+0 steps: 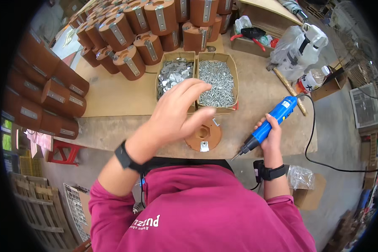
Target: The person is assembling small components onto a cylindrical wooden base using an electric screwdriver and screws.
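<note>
My right hand [272, 133] is wrapped around a blue electric screwdriver [277, 117], its bit pointing down and left near the table's front edge. Thumb and fingers apart, my left hand [174, 112] hovers with nothing visible in it. Just right of and below that hand stands a brown round block [211, 138] with a hole in its middle. A small metal plate [204, 146] sits at the block's near edge, and another metal piece [216, 122] at its far right edge. Beyond are a box of flat metal plates [175, 72], partly behind my left hand, and a box of screws [216, 83].
Brown cylinders [130, 63] with metal strips are piled at the back left; more stacked cylinders [59, 98] stand at the far left. To the right lie a wooden stick [290, 90], a labelled bottle [313, 80] and a bagged white jug [308, 44]. A black cable [313, 138] trails rightward.
</note>
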`<state>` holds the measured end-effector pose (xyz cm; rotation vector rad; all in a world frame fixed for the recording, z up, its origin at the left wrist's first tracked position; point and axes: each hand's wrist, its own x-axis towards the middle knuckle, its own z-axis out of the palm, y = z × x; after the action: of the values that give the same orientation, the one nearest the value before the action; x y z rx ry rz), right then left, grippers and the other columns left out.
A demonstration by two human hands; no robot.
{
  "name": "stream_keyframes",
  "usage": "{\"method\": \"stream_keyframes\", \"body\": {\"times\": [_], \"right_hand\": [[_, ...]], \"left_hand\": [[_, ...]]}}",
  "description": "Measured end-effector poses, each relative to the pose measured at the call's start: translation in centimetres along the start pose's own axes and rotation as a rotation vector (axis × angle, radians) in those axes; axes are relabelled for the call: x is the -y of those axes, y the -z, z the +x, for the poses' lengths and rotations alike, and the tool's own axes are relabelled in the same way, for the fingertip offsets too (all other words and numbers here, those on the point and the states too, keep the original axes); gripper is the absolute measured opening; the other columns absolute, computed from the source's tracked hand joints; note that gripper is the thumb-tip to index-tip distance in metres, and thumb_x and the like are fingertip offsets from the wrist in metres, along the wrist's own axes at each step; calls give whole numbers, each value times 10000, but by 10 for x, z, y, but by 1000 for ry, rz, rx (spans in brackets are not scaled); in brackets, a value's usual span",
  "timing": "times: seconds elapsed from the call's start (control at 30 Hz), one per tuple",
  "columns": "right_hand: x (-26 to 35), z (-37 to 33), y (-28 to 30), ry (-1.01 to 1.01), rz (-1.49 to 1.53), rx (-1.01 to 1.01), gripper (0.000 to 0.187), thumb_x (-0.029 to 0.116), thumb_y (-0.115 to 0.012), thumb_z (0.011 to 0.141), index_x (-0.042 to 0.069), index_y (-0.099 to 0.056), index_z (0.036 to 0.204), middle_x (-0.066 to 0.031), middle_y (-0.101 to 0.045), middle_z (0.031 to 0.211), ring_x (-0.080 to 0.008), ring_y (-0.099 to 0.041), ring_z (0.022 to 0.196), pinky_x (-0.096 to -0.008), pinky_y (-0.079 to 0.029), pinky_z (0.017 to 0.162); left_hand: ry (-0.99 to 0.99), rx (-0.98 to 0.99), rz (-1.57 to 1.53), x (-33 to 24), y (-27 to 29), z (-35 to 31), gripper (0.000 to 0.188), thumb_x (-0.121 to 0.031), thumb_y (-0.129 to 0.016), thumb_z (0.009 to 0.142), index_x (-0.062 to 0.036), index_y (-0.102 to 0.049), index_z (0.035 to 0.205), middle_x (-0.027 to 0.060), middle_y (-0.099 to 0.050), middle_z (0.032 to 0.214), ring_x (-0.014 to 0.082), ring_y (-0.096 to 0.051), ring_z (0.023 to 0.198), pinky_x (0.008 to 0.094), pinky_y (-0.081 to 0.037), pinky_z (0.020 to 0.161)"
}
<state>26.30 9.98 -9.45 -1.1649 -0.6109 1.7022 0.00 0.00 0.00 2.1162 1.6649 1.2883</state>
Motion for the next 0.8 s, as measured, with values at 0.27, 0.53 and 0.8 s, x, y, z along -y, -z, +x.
{"method": "stream_keyframes", "body": {"times": [0.27,0.53,0.8], "right_hand": [[1,-2,-2,7,-27,15,198,183,-584,728,48,-471,821,-55,-495,666,-166,-509,578,-314,-456,530],[4,-1,-3,9,-56,7,210,174,-590,723,37,-476,832,-61,-495,668,-166,-512,578,-317,-460,522],[46,-34,-38,244,-78,33,197,163,-593,724,15,-477,780,-72,-511,659,-175,-527,557,-316,-468,503]], "left_hand": [[19,591,685,42,-57,50,203,-200,-631,690,-122,-569,867,55,-552,826,249,-488,901,406,-364,753],[101,502,424,54,-52,51,147,-237,-685,616,-141,-578,649,4,-537,712,215,-482,831,365,-295,764],[-5,205,401,46,-42,37,190,-297,-688,605,-132,-603,649,4,-524,670,192,-484,785,351,-288,753]]}}
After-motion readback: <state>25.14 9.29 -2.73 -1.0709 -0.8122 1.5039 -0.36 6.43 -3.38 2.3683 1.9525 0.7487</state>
